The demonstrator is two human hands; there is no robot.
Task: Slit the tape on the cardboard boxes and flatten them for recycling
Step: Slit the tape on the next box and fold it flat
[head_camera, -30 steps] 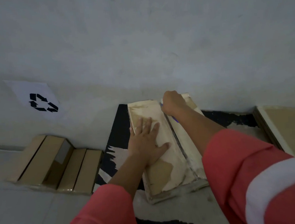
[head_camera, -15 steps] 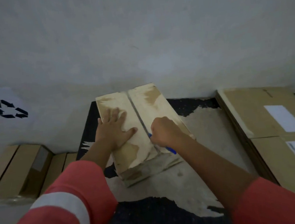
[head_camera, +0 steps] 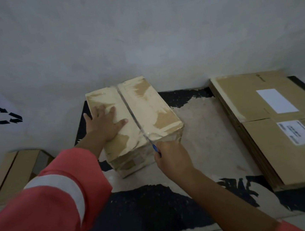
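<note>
A pale, worn cardboard box (head_camera: 147, 106) stands on a mat, its top seam covered by clear tape running front to back. My left hand (head_camera: 105, 124) presses flat on the box's left top flap, fingers spread. My right hand (head_camera: 172, 157) grips a blue-handled cutter (head_camera: 155, 149) at the box's near top edge, where the seam ends. The blade tip is too small to make out.
A stack of flattened boxes with white labels (head_camera: 270, 123) lies to the right on the worn black mat (head_camera: 205, 133). More folded cardboard (head_camera: 11, 173) leans at the left under a recycling sign (head_camera: 2, 114) on the wall.
My right hand has drawn the cutter along the seam from the box's far end to its near edge. The left hand stayed flat on the left flap. The view has shifted right.
</note>
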